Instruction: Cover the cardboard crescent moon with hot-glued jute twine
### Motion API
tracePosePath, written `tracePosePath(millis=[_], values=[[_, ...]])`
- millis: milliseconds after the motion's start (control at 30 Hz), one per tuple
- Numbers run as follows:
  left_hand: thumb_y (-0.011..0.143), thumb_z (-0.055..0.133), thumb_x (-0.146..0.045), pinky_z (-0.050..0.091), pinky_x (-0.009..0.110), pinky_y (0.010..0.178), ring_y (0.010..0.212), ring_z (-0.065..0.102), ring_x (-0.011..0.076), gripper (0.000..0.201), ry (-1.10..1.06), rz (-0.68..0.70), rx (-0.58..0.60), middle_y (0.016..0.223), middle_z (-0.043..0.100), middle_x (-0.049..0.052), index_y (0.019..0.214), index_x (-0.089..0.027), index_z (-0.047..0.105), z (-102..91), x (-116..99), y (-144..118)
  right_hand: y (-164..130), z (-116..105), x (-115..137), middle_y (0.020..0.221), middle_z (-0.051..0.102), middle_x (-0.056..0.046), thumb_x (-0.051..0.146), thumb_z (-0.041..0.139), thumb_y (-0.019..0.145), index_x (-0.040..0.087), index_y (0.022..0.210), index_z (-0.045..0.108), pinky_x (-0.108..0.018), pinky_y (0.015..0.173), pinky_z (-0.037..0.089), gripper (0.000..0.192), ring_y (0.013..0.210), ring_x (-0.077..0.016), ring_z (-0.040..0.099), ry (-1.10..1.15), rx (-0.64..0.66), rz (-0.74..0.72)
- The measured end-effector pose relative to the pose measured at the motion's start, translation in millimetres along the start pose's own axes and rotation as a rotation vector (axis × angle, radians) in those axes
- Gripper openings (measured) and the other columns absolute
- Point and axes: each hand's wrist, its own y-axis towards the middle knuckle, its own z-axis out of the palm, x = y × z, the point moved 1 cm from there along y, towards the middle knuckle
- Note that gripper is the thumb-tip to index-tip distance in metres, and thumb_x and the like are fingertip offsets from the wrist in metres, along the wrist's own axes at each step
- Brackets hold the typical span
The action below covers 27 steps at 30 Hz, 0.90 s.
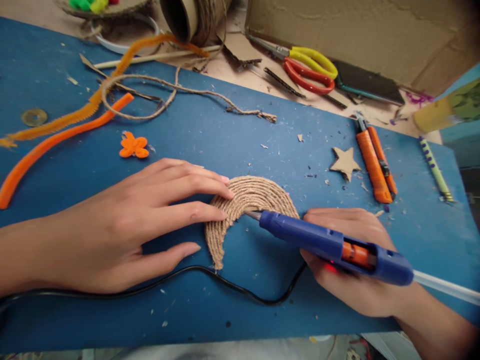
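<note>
A crescent covered in rows of twine point(258, 192) lies flat on the blue mat. My left hand point(150, 220) rests on its left side with the fingers stretched out and the thumb apart. In my right hand point(348, 270) is a blue hot glue gun point(303, 232), its red light lit and a clear glue stick point(446, 286) coming out of the back. The gun's metal nozzle meets the crescent's inner edge, where a bit of bare cardboard shows. A black cord point(240, 289) runs across the mat below the crescent.
Beyond the hands lie a cardboard star point(345, 163), orange cutters point(373, 162), a crayon point(435, 167) and red-yellow scissors point(309, 70). A loose twine end point(210, 93), fuzzy orange stems point(67, 117) and an orange flower point(134, 145) are at the left. A cardboard box point(360, 35) stands behind.
</note>
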Motion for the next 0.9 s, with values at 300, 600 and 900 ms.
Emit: tracePosePath(millis=[300, 600, 900], values=[[0.117, 0.064, -0.021, 0.052, 0.050, 0.143, 0.164, 0.069, 0.0317, 0.043, -0.015, -0.005, -0.008, 0.172, 0.075, 0.002, 0.156, -0.036, 0.075, 0.1, 0, 1, -10, 4, -10, 0.075, 0.045, 0.007, 0.000, 0.066, 0.080, 0.024, 0.088, 0.049, -0.030, 0.065, 0.031, 0.031, 0.067, -0.0114, 0.039, 0.043, 0.006, 0.017], [0.118, 0.063, -0.021, 0.053, 0.051, 0.142, 0.165, 0.068, 0.0317, 0.043, 0.008, -0.002, 0.006, 0.173, 0.074, 0.002, 0.157, -0.037, 0.073, -0.9, 1, 1, -8, 4, -9, 0.074, 0.046, 0.007, -0.002, 0.066, 0.081, 0.024, 0.088, 0.049, -0.031, 0.066, 0.032, 0.032, 0.067, -0.0118, 0.042, 0.061, 0.009, 0.024], [0.118, 0.062, -0.022, 0.052, 0.049, 0.142, 0.165, 0.068, 0.0315, 0.041, 0.008, -0.010, 0.008, 0.172, 0.075, 0.002, 0.155, -0.037, 0.074, -0.8, 1, 1, -9, 3, -7, 0.073, 0.047, 0.007, -0.003, 0.066, 0.081, 0.024, 0.087, 0.049, -0.030, 0.066, 0.033, 0.032, 0.066, -0.0112, 0.044, 0.063, 0.019, 0.023]])
